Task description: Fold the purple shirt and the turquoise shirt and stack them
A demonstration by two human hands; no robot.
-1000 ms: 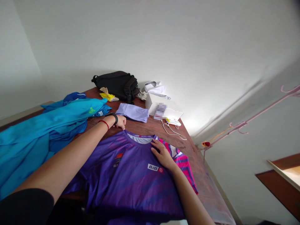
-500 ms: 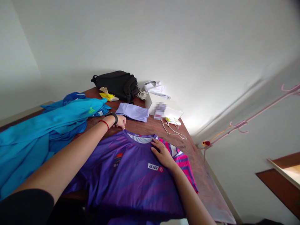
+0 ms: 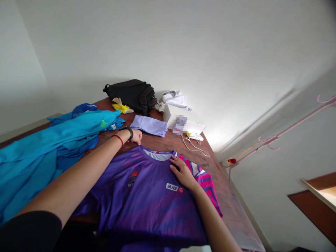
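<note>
A purple shirt (image 3: pixel 147 189) with a round collar and a pink-striped sleeve lies spread over the near part of the table, its lower end toward me. My left hand (image 3: pixel 135 137), below a black watch and a red string, pinches the shirt at the left end of the collar. On the right side of the collar rests my right hand (image 3: pixel 183 173), fingers apart and lying flat on the fabric above the white BIG print.
Blue clothes (image 3: pixel 57 140) are heaped on the table (image 3: pixel 220 185) at the left. Farther back are a folded lavender cloth (image 3: pixel 149 126), a black bag (image 3: pixel 131 94), a yellow packet (image 3: pixel 121 107) and a white box (image 3: pixel 172 117) beside a cable. A pink hook rail (image 3: pixel 288 131) runs along the right wall.
</note>
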